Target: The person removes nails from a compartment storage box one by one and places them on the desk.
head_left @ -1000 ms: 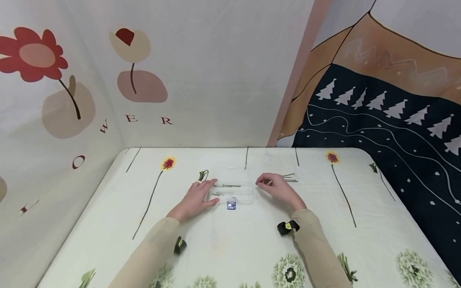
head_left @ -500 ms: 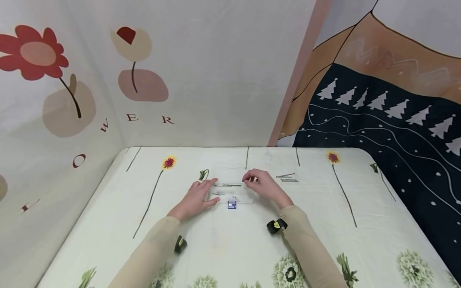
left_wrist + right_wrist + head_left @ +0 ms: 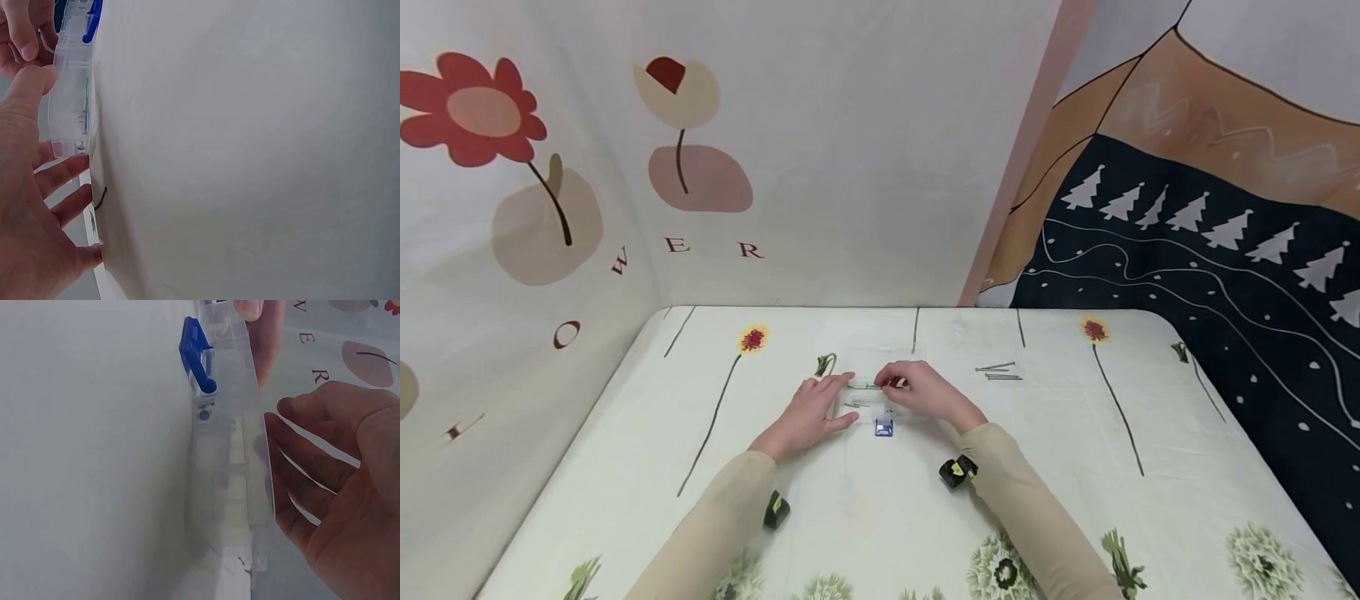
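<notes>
A clear plastic compartment box (image 3: 219,462) with a blue latch (image 3: 883,427) at its front lies on the table. Long nails (image 3: 861,386) rest in its back compartment, and smaller nails (image 3: 854,405) lie nearer the front. My left hand (image 3: 805,417) spreads straight fingers at the box's left end; its thumb touches the front top edge in the left wrist view. Over the box, my right hand (image 3: 928,392) has its thumb and index tips together at the right part of the long nails. I cannot tell whether it grips one.
To the right of the box, several long nails (image 3: 1000,372) lie on the flower-printed tablecloth (image 3: 865,508). A wall hanging (image 3: 850,167) stands behind the table, with a dark tree-printed cloth (image 3: 1187,242) on the right.
My right hand has moved left from beside the nails on the table to over the long nails in the box. The left hand has stayed put.
</notes>
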Demonstrator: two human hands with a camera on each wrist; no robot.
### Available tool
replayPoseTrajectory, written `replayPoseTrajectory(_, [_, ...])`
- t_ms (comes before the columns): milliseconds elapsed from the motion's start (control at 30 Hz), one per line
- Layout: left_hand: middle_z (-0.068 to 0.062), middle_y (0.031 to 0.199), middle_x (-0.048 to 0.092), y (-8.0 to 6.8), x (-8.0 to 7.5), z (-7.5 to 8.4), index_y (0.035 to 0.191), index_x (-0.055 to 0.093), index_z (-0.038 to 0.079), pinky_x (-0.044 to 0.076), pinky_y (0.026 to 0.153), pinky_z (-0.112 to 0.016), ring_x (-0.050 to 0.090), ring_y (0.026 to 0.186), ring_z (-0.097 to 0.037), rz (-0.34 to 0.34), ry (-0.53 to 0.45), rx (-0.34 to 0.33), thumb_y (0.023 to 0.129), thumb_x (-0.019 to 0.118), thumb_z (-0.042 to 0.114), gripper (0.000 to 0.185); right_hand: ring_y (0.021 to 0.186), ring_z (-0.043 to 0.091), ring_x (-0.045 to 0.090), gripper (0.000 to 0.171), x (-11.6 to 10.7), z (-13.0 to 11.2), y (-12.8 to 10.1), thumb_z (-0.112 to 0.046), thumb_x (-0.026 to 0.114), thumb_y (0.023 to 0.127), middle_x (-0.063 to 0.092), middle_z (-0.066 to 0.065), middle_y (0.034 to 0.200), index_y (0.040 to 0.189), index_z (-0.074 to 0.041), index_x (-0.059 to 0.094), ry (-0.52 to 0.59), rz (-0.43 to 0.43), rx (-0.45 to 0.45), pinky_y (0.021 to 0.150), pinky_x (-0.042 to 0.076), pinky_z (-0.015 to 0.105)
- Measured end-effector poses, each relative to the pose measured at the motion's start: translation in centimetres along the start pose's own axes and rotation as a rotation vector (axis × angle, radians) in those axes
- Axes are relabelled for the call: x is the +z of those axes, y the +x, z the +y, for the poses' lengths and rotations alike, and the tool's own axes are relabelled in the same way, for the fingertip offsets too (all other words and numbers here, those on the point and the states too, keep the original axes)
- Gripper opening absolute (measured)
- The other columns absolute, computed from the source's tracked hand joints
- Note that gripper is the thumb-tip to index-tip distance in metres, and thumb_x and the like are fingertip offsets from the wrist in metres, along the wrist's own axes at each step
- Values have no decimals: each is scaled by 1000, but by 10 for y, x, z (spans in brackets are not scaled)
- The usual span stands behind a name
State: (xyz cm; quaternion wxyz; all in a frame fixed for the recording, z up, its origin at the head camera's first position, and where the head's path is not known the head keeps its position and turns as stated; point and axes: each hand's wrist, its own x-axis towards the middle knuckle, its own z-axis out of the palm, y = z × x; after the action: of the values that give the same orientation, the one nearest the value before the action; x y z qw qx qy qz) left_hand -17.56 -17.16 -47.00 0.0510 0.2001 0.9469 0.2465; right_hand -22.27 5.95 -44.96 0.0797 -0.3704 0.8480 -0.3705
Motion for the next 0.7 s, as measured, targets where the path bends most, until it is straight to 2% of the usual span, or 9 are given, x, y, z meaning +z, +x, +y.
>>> replayPoseTrajectory(233, [-14,144,44,0,2,-1,147,37,6,33,98,-49,43,113,-32,7,8,22,93,63,40,69,90,18,61,17,7,-3,4,1,60,91,67,13,102,107,2,67,37,-36,-8,82,48,26])
replayPoseTrajectory(467, [-13,146,43,-1,1,1,148,37,7,32,99,-49,41,116,-32,-2,4,4,93,63,40,70,92,15,60,19,14,-4,7,-1,60,92,67,9,106,110,-1,67,70,-53,42,84,47,26])
replayPoseTrajectory(700, [-14,144,44,-1,0,0,147,38,5,31,100,-50,42,114,-32,10,8,26,93,63,39,69,99,16,61,21,21,-6,10,2,60,90,66,7,108,110,-2,67,96,-69,52,87,46,26])
